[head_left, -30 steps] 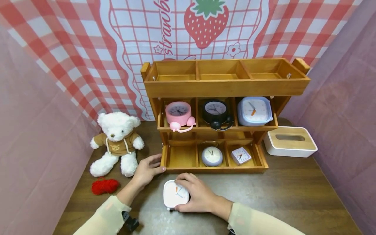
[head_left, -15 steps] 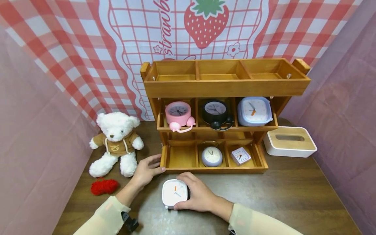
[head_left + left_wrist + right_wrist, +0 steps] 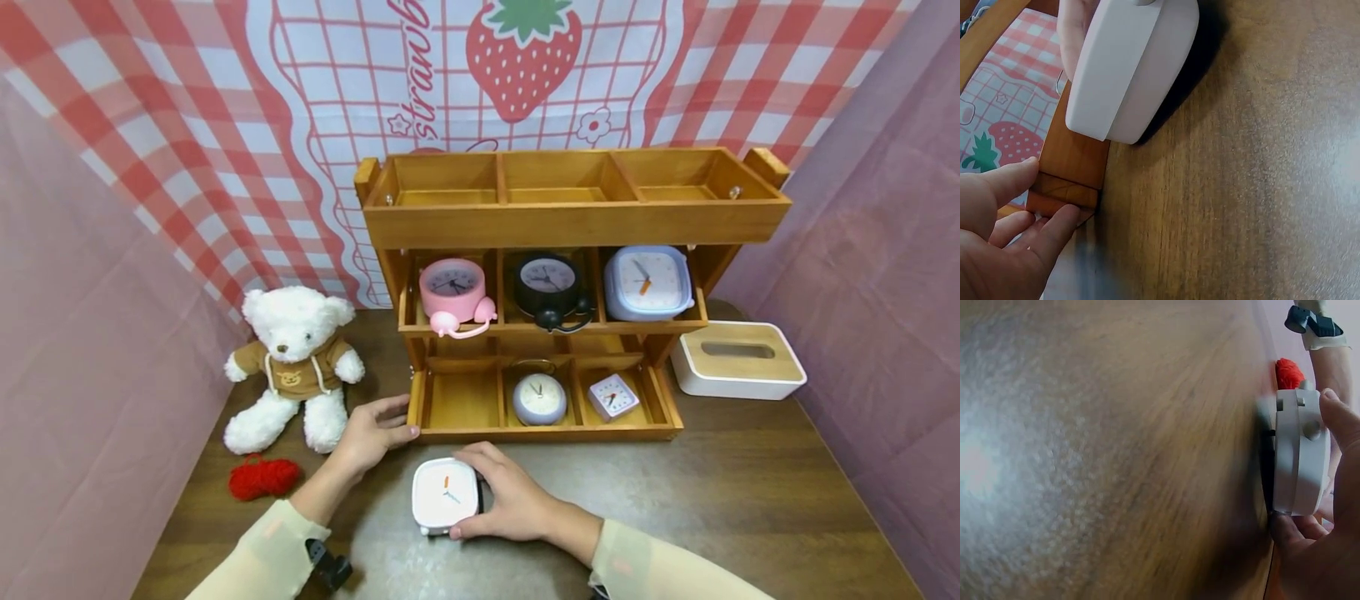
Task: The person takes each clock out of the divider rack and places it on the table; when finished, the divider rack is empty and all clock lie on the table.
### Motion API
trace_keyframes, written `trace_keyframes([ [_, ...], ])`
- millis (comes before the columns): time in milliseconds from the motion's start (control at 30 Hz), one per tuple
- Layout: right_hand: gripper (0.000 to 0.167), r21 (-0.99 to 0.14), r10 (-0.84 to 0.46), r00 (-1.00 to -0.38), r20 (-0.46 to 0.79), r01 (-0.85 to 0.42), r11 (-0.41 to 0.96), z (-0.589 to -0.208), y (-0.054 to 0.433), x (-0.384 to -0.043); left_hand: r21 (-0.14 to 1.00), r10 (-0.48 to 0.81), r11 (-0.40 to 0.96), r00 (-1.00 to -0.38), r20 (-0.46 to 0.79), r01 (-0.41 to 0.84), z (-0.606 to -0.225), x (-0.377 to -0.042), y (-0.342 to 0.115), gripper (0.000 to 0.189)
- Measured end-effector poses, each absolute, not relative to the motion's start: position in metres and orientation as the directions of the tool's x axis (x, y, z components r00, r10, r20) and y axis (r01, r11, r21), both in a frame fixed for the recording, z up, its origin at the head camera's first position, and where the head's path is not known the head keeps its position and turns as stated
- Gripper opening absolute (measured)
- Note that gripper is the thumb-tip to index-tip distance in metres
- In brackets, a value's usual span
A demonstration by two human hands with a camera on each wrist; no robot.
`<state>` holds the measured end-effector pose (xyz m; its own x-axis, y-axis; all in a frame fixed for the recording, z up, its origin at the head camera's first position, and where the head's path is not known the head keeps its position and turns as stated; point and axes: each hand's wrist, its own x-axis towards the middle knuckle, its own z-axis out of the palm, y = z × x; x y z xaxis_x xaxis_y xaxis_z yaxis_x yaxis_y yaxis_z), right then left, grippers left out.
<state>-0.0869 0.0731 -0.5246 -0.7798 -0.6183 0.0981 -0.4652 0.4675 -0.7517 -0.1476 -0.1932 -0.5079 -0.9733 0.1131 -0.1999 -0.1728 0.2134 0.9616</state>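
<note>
A white rounded-square alarm clock [image 3: 444,493] with orange and pale hands is close over the table in front of the shelf, its face turned up. My right hand [image 3: 510,496] holds it by its right side, thumb at the near edge and fingers at the far edge. The right wrist view shows the side of the clock [image 3: 1300,456] with its small knobs. My left hand [image 3: 375,433] grips the left front corner of the lowest wooden tray [image 3: 547,435]. In the left wrist view, thumb and fingers of the left hand [image 3: 1016,231] lie on either side of that corner.
Pink [image 3: 453,283], black [image 3: 547,283] and blue [image 3: 649,282] clocks sit in the middle tray. A round clock [image 3: 540,400] and small square clock [image 3: 613,397] occupy the lowest tray. A teddy bear [image 3: 296,367] and red yarn [image 3: 264,477] stand left, a tissue box [image 3: 738,360] right.
My right fingers have drawn back from over the clock's face to its right side, and the face has tilted slightly. My left hand stays at the tray corner.
</note>
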Motion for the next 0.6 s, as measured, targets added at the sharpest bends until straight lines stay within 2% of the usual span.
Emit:
trace_keyframes([
  [133,0.096,-0.78,-0.63,-0.768,0.12,-0.465,0.419,-0.517,0.08,-0.087,0.963,0.118,0.205,-0.972,-0.203,-0.177,-0.507,-0.149,-0.194,0.061],
  [300,0.09,-0.785,-0.625,-0.751,0.214,-0.513,0.347,-0.501,0.1,-0.091,0.966,0.12,0.181,-0.971,-0.206,-0.183,-0.509,-0.149,-0.194,0.061],
  [467,0.083,-0.715,-0.584,-0.763,0.277,-0.57,0.404,-0.481,0.128,-0.097,0.969,0.134,0.176,-0.971,-0.2,-0.176,-0.508,-0.147,-0.193,0.061],
  [600,0.08,-0.681,-0.533,-0.793,0.294,-0.565,0.465,-0.463,0.149,-0.105,0.97,0.146,0.18,-0.97,-0.193,-0.165,-0.507,-0.147,-0.194,0.061],
])
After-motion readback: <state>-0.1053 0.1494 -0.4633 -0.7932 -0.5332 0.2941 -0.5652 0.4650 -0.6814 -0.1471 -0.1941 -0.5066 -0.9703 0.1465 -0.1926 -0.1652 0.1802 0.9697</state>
